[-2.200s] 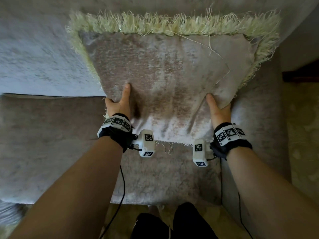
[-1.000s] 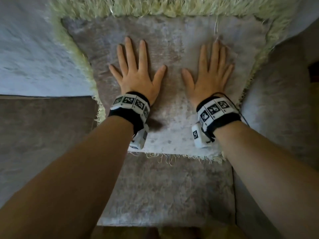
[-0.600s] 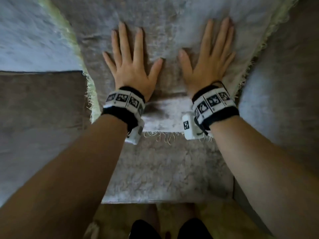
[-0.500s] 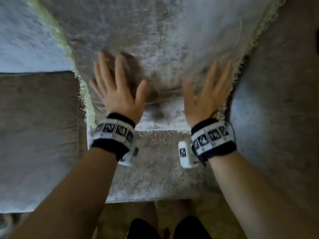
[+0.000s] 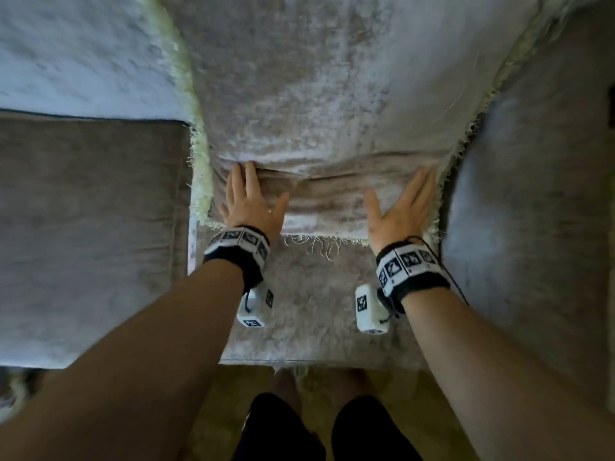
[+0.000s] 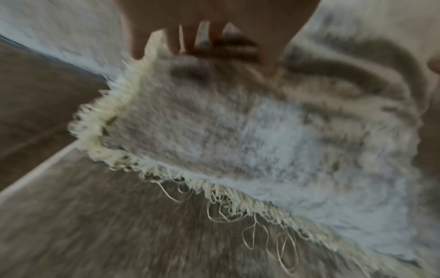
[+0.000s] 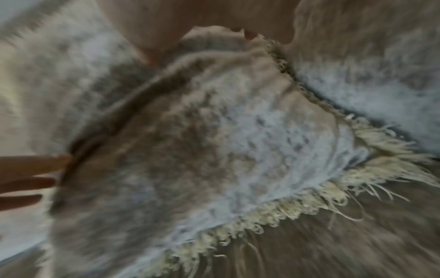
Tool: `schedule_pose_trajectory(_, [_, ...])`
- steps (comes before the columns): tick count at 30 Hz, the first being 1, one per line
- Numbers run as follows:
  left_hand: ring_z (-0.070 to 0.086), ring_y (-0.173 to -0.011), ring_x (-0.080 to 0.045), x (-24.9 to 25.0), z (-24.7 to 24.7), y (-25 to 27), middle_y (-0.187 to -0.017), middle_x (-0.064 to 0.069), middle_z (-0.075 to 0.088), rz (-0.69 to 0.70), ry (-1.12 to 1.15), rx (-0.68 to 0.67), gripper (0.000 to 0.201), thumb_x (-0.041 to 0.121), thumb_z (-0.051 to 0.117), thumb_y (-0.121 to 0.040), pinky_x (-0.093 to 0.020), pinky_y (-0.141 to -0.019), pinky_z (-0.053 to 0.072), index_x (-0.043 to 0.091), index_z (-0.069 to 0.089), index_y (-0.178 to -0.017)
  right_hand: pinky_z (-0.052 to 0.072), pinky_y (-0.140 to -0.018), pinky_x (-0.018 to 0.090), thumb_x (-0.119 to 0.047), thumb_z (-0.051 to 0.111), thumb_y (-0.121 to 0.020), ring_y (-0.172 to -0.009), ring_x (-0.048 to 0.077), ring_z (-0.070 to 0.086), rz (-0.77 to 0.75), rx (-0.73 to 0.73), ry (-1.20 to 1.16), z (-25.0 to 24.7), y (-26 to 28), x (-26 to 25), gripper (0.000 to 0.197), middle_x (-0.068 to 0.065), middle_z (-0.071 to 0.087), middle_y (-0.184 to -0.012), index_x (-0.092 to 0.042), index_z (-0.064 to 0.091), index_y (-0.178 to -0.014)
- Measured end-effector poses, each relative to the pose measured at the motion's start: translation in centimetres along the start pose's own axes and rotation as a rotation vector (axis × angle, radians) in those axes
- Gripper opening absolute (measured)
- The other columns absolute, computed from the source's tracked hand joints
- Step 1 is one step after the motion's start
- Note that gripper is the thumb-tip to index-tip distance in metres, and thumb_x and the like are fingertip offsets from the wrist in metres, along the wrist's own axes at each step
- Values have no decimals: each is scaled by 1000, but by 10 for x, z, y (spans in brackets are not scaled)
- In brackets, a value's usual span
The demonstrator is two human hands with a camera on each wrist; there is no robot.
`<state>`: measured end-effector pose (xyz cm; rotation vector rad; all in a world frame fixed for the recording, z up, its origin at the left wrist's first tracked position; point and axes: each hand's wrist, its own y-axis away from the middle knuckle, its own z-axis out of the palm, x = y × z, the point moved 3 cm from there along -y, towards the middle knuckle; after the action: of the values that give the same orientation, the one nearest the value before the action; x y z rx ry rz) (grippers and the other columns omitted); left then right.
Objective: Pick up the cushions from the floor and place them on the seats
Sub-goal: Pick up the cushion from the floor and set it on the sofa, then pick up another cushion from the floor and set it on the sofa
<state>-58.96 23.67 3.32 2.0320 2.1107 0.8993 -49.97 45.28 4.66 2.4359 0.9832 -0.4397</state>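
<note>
Pressing both flat, spread palms into the lower edge of the cushion, left hand near its left corner, right hand near its right. Leaning upright against the backrest, resting on the seat, cushion lying straight ahead of both hands, equally near each.

The head camera looks steeply down from above the seat, close in, with the fringed cushion towards 12 o'clock. Each wrist camera sits very near the cushion's lower fringe, looking along its hand, both blurred: the left hand and the right hand. All three views share that lower cushion edge.
</note>
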Motion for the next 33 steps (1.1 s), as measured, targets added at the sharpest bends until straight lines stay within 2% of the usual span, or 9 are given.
schedule_pose_trajectory(3, [25, -145, -30, -5, -43, 19, -161, -8, 22, -68, 70, -44, 74, 55, 49, -94, -47, -116, 27, 20, 23, -154, 2, -119, 48, -54, 46, -92, -148, 26, -1, -87, -22, -47, -28, 27, -36, 88, 13, -5, -161, -9, 0, -152])
schedule_pose_trajectory(5, [43, -134, -30, 3, -84, 35, -150, -10, 43, -50, 148, 2, 63, 51, 52, -95, -42, -109, 37, 17, 40, -146, 5, -120, 49, -54, 46, -92, -148, 27, 2, -161, -46, -85, -52, 36, -73, 85, 14, -1, -160, -11, 3, -153])
schedule_pose_trajectory(10, [57, -119, -25, 21, -206, 96, -129, -6, 62, -11, 334, 206, 49, 44, 55, -95, -36, -101, 45, 14, 55, -134, 18, -115, 55, -50, 48, -92, -143, 32, 22, -398, -50, -212, -110, 66, -185, 73, 17, 25, -154, -10, 24, -149])
schedule_pose_trajectory(13, [59, -115, -21, 12, -279, 133, -127, -4, 62, -18, 417, 312, 49, 43, 56, -96, -36, -99, 47, 14, 53, -135, 20, -114, 53, -49, 48, -91, -140, 32, 27, -525, -85, -260, -142, 102, -257, 72, 16, 30, -151, -9, 29, -147])
schedule_pose_trajectory(17, [59, -114, -24, -16, -359, 189, -123, -8, 65, 2, 403, 450, 48, 41, 55, -97, -34, -94, 47, 11, 54, -134, 27, -113, 43, -42, 53, -93, -136, 32, 34, -716, -107, -329, -174, 159, -329, 62, 16, 36, -146, -8, 39, -142])
schedule_pose_trajectory(19, [61, -108, -23, -41, -392, 224, -117, -7, 67, -33, 420, 521, 46, 42, 54, -97, -35, -91, 48, 13, 55, -133, 30, -110, 36, -41, 54, -93, -133, 31, 36, -792, -132, -369, -181, 193, -360, 58, 17, 36, -144, -6, 43, -138])
schedule_pose_trajectory(23, [60, -92, -18, -96, -451, 299, -108, -2, 68, -93, 403, 693, 41, 46, 53, -96, -28, -80, 46, 19, 59, -127, 31, -108, 34, -40, 54, -94, -131, 30, 39, -896, -198, -417, -187, 279, -407, 53, 16, 38, -141, -6, 48, -134])
schedule_pose_trajectory(28, [64, -96, -20, -175, -492, 400, -103, 1, 69, -146, 411, 847, 40, 46, 55, -95, -31, -85, 48, 19, 62, -123, 30, -103, 26, -39, 56, -93, -128, 24, 42, -1014, -236, -468, -189, 391, -449, 47, 11, 43, -137, -10, 52, -129])
schedule_pose_trajectory(33, [63, -99, -20, -241, -506, 464, -108, 0, 69, -202, 407, 925, 39, 44, 56, -95, -29, -84, 47, 18, 62, -124, 34, -106, 30, -38, 57, -92, -126, 23, 45, -1101, -283, -486, -182, 476, -477, 47, 10, 44, -136, -10, 52, -129])
